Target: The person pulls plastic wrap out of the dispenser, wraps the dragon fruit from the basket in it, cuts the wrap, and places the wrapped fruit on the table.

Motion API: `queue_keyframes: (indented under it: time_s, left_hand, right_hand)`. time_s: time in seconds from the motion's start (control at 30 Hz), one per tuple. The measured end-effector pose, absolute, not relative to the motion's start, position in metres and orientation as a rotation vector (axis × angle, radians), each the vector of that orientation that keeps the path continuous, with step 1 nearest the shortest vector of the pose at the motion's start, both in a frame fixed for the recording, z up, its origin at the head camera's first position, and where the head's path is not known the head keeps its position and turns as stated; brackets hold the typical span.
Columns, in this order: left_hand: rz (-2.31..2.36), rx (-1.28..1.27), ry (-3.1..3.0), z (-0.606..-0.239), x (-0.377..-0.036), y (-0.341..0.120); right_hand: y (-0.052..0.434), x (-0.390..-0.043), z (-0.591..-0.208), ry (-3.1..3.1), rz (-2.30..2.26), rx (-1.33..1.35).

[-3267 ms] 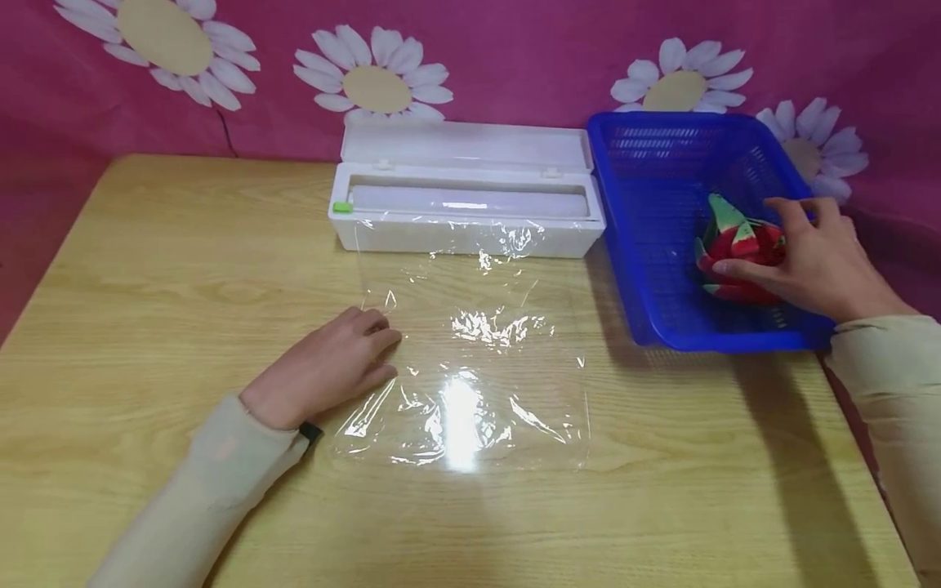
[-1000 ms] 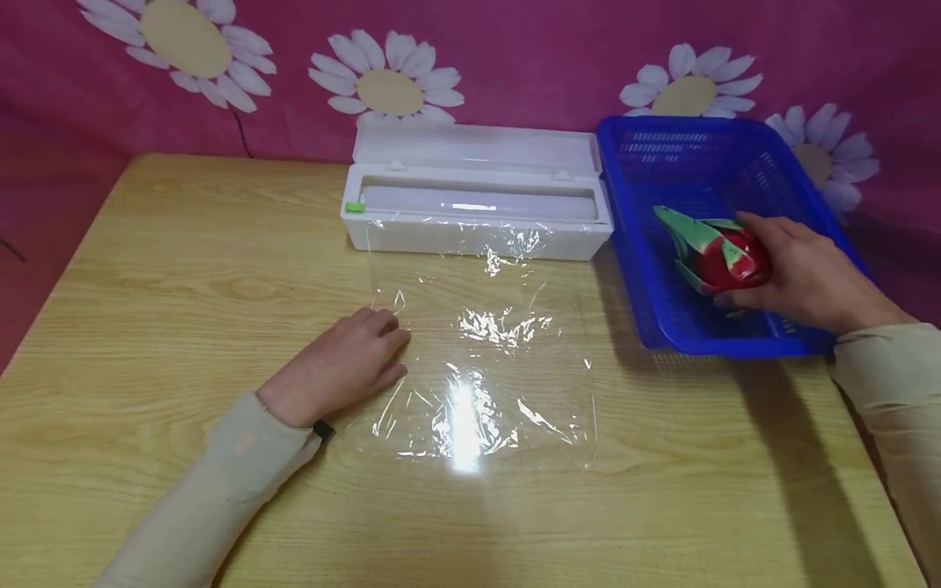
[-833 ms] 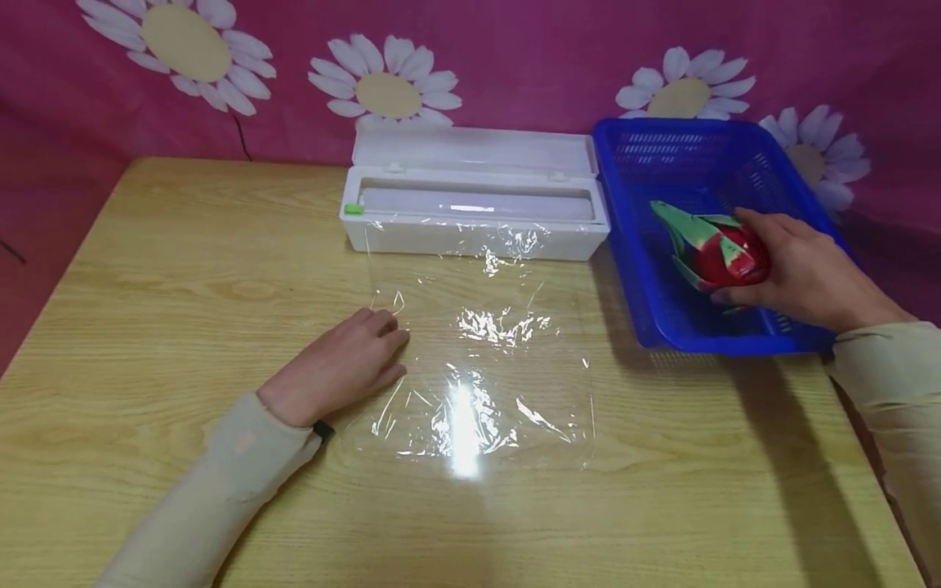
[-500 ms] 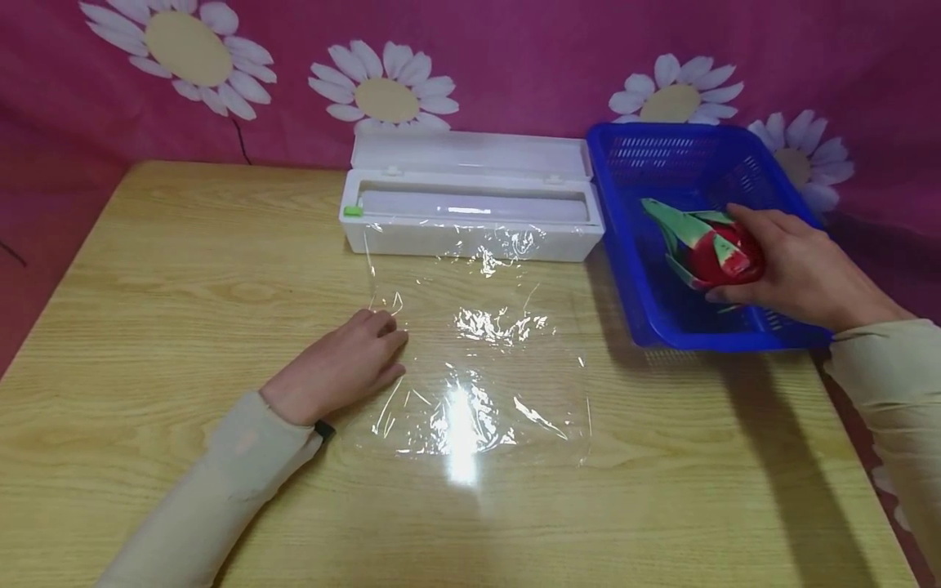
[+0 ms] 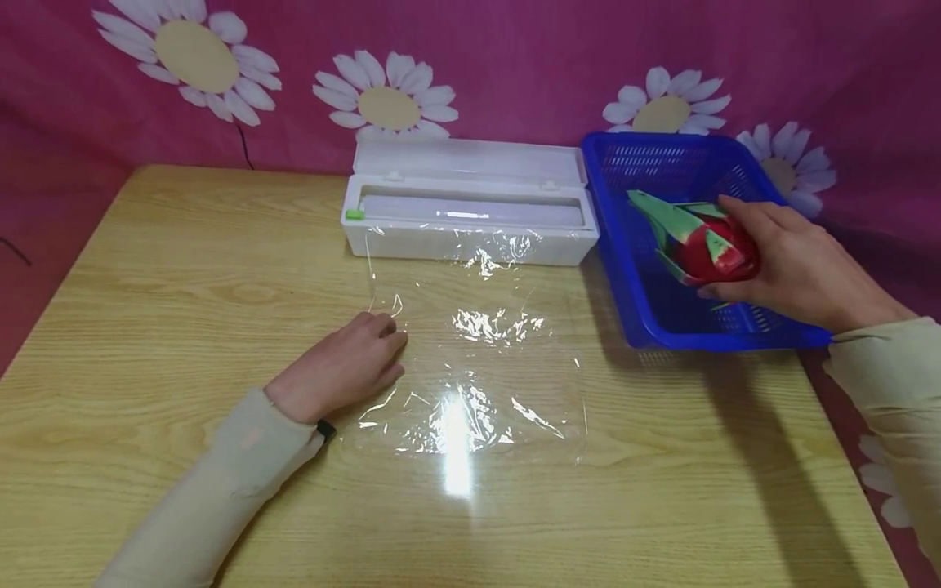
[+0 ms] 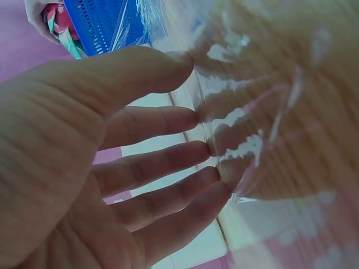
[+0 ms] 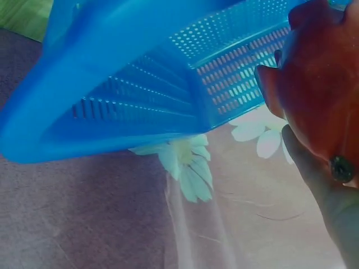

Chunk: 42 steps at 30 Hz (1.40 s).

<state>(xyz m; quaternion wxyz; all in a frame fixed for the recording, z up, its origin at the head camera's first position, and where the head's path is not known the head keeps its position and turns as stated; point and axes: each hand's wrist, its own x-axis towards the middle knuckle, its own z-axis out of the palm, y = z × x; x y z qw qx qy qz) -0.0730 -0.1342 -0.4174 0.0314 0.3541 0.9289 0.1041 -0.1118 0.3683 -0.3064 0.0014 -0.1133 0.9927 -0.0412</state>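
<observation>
My right hand [image 5: 790, 269] grips a red and green toy dragon fruit [image 5: 698, 241] and holds it up inside the blue basket [image 5: 639, 302]. The right wrist view shows the red fruit [image 7: 320, 95] close up against my fingers, with the basket [image 7: 134, 95] beside it. A sheet of clear cling film [image 5: 478, 351] lies flat on the wooden table [image 5: 184, 269], still joined to the white dispenser box [image 5: 470, 220]. My left hand [image 5: 341, 367] rests flat on the film's left edge, fingers straight. In the left wrist view its fingertips [image 6: 216, 168] touch the film [image 6: 269, 112].
The dispenser's lid stands open at the back, with a green slider [image 5: 355, 215] at its left end. A pink cloth with white daisies [image 5: 385, 102] hangs behind the table. Bare wood shows at the left and front of the table.
My right hand has lifted the toy dragon fruit off the basket floor and moved it slightly left. The left hand has stayed on the film.
</observation>
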Motion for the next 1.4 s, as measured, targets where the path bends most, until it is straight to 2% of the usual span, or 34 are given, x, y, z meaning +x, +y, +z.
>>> queue_keyframes:
  time_s: [0.87,1.4]
  left_hand:
    - [0.335,1.065,2.84,-0.415,-0.07,-0.134]
    - [0.318,1.062,2.834,-0.414,-0.07,-0.134]
  right_hand:
    - [0.322,-0.095,-0.281,3.189,-0.163,-0.519]
    - [0.298,-0.091,-0.275,3.227,-0.248,-0.751]
